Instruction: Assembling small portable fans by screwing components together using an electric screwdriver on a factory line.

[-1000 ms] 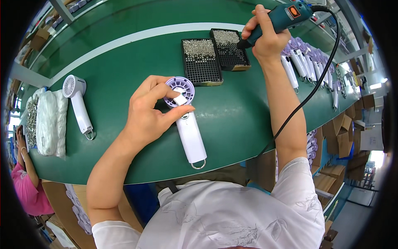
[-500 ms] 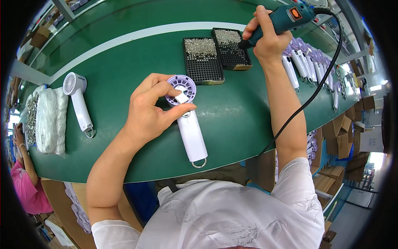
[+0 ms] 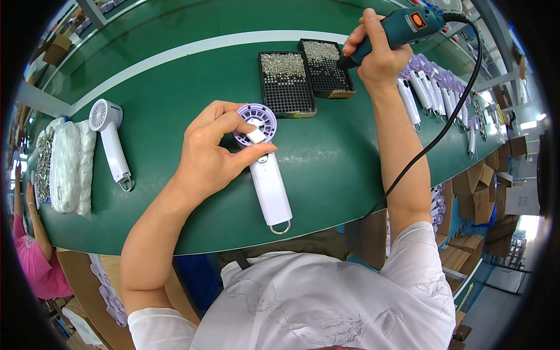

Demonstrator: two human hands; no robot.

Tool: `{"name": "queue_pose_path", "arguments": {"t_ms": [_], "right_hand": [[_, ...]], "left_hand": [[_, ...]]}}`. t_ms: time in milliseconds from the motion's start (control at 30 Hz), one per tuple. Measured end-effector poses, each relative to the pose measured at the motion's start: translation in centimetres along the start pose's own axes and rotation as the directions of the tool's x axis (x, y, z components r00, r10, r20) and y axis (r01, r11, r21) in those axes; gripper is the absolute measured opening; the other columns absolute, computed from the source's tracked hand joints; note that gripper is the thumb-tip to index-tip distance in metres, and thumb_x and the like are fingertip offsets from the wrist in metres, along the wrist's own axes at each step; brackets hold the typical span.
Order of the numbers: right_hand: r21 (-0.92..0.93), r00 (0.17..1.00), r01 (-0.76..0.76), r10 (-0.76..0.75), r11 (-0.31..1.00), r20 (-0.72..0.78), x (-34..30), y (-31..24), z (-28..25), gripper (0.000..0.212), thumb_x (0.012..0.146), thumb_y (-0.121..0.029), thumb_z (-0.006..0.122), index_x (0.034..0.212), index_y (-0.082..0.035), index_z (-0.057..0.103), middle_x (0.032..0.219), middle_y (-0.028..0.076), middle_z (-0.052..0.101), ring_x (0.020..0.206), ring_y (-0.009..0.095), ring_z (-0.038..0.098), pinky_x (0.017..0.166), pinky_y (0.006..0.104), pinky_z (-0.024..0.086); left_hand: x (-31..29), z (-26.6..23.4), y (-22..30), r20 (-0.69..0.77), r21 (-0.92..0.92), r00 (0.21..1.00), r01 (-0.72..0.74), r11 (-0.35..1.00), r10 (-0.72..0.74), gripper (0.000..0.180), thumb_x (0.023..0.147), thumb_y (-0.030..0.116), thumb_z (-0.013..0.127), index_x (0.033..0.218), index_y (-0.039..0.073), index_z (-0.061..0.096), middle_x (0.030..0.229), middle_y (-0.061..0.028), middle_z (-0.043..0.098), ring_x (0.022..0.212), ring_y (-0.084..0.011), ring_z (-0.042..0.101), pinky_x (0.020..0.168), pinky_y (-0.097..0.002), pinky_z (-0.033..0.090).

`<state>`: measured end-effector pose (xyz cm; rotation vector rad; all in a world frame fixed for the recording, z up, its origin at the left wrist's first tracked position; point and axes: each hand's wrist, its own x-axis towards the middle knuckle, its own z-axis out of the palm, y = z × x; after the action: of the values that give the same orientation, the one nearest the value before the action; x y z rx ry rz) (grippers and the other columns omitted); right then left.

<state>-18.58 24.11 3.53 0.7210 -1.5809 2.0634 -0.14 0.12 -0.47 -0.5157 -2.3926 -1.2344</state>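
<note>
My left hand (image 3: 204, 146) is closed on the head of a white and lilac handheld fan (image 3: 270, 192), which lies on the green table with its metal loop toward me. Its fingers pinch around the round lilac head, against a small white piece (image 3: 255, 136) there. My right hand (image 3: 382, 61) wraps around a teal electric screwdriver (image 3: 399, 29), held at the upper right. The screwdriver's dark tip is over or beside the right one of two black screw trays (image 3: 322, 88); whether it touches a screw cannot be made out. The left tray (image 3: 287, 104) also holds many small silver screws.
Another fan (image 3: 112, 146) lies to the left, beside clear plastic bags (image 3: 67, 169). Several fans (image 3: 433, 93) are lined up at the right. A black cord (image 3: 434, 146) hangs across my right forearm. Cardboard boxes (image 3: 475, 192) stand right of the table. A co-worker in pink (image 3: 38, 262) is at far left.
My hands, the fan and the screwdriver have barely moved. At the far left, the co-worker's arms have shifted, with both forearms now raised beside the bags.
</note>
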Motion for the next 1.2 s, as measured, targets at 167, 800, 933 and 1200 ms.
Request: {"name": "queue_pose_path", "arguments": {"t_ms": [167,800,933,1200], "right_hand": [[0.011,1.0,0.011,-0.011,1.0,-0.025,0.2,-0.2,-0.1,0.017,0.094,-0.014,0.069,0.088,0.002,0.063,0.061,0.011,0.061,0.045,0.02,0.058,0.043,0.0317,0.048],[0.5,0.912,-0.225,0.0,0.837,0.409,-0.6,-8.3,7.9,0.031,0.105,-0.03,0.043,0.099,-0.007,0.064,0.067,0.003,0.053,0.05,0.016,0.047,0.049,0.0318,0.038],[0.535,0.85,-0.253,-0.079,0.806,0.521,-1.1,-8.3,8.9,0.034,0.107,-0.029,0.039,0.106,-0.007,0.065,0.068,0.003,0.053,0.05,0.016,0.048,0.049,0.0306,0.04],[0.521,0.823,-0.304,-0.057,0.798,0.566,-2.0,-7.8,9.4,0.036,0.108,-0.029,0.036,0.108,-0.007,0.064,0.069,0.003,0.054,0.05,0.016,0.049,0.048,0.0309,0.041]], "left_hand": [[0.1,0.1,0.1,-0.001,-0.005,1.0,0.005,1.0,-0.005,0.035,0.067,0.009,0.092,0.089,0.0,0.067,0.101,-0.0174,0.069,0.09,-0.0248,0.067,0.074,-0.0322,0.055],[0.4,0.0,-0.2,-0.188,-0.002,0.973,-0.134,0.991,0.131,0.043,0.068,0.021,0.092,0.094,-0.002,0.066,0.103,-0.0187,0.068,0.089,-0.0308,0.069,0.076,-0.0364,0.056],[0.4,-0.7,0.0,-0.243,-0.001,0.968,-0.058,0.998,0.056,0.036,0.074,0.01,0.087,0.103,-0.001,0.069,0.113,-0.018,0.069,0.103,-0.0282,0.067,0.089,-0.0351,0.052],[0.4,-0.5,0.3,-0.281,-0.037,0.957,-0.077,0.996,0.063,0.022,0.077,0.002,0.083,0.095,-0.002,0.072,0.106,-0.0148,0.072,0.096,-0.024,0.069,0.082,-0.0322,0.054]]}}
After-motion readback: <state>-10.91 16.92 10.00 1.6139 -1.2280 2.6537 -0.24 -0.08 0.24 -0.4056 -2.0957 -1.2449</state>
